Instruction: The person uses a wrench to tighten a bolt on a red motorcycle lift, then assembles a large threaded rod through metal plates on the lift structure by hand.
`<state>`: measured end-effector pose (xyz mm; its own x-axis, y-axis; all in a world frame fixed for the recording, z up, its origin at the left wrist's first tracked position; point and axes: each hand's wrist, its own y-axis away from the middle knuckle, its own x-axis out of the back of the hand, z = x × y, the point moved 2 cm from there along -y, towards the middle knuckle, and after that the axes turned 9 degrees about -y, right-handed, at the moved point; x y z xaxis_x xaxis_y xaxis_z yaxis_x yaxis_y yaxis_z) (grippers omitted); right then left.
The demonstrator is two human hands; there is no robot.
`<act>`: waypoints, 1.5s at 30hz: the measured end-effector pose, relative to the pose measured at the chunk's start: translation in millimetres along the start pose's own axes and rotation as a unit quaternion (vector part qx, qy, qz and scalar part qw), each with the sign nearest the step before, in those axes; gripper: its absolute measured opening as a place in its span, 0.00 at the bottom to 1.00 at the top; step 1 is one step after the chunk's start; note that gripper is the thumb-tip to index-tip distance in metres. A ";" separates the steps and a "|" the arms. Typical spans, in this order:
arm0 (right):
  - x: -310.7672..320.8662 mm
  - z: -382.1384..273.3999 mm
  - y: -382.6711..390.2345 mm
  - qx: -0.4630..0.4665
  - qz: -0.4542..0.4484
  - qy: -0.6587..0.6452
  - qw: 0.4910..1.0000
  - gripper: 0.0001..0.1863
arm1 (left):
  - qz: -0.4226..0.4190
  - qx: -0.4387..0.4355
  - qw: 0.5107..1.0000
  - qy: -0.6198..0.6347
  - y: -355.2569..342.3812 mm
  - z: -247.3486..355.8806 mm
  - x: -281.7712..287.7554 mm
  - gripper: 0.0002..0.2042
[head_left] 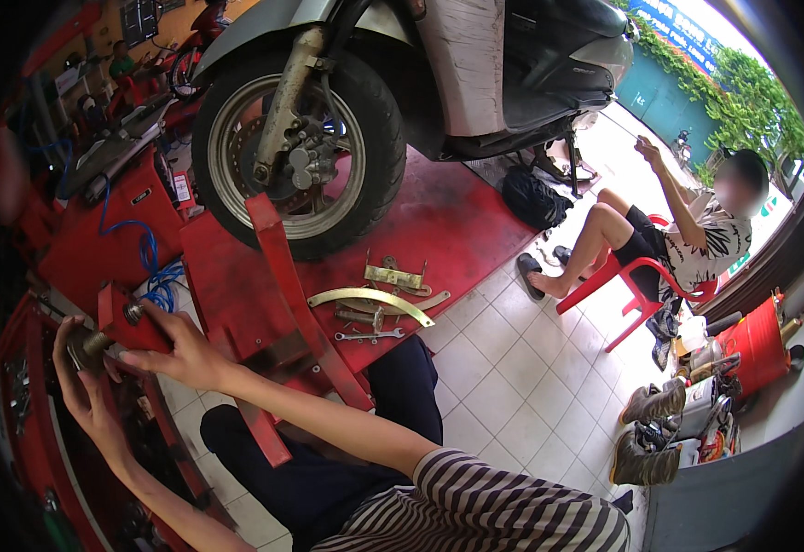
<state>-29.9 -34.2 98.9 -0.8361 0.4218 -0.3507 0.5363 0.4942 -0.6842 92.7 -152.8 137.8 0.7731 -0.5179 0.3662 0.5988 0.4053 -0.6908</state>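
Observation:
At the left, my two hands are at a red metal block (118, 311) with a threaded screw (98, 342) sticking out of it. My left hand (98, 409) has its fingers curled round the screw's round metal end, which they partly cover. My right hand (190, 354) grips the block from the right, thumb below and index finger near a bolt (133, 314) on its face. A red steel arm (277, 253) rises just right of them, in front of the scooter's front wheel (379, 138).
On the red lift platform (457, 212) lie a curved brass-coloured strip (374, 296), a bracket (397, 276) and a spanner (370, 336). Blue hose (149, 267) coils behind my hands. A person (705, 221) sits on a red chair (604, 290); boots (646, 451) stand at the right.

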 end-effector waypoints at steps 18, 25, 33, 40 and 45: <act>2.3 2.6 0.2 -0.068 -0.037 -0.019 0.997 0.39 | -0.018 -0.006 0.999 0.038 3.3 11.2 -13.4 0.29; -1.2 4.3 0.7 -0.028 -0.032 -0.024 0.999 0.36 | 0.000 0.002 0.997 0.079 6.8 -6.4 -8.5 0.32; 1.4 8.4 2.6 -0.010 -0.014 0.012 1.000 0.36 | -0.009 0.023 0.998 0.051 13.3 -45.7 3.3 0.33; 0.0 6.6 1.8 0.002 0.002 0.019 1.000 0.39 | 0.061 0.092 0.992 0.056 18.1 -70.7 8.8 0.33; 3.6 3.6 2.8 -0.011 0.003 0.039 0.999 0.41 | 0.007 0.152 0.983 0.106 15.7 -87.0 14.4 0.31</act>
<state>-31.8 -34.0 93.4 -0.8216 0.4831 -0.3027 0.5446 0.5082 -0.6672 95.0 -219.4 78.1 0.7399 -0.6429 0.1982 0.6484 0.6030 -0.4647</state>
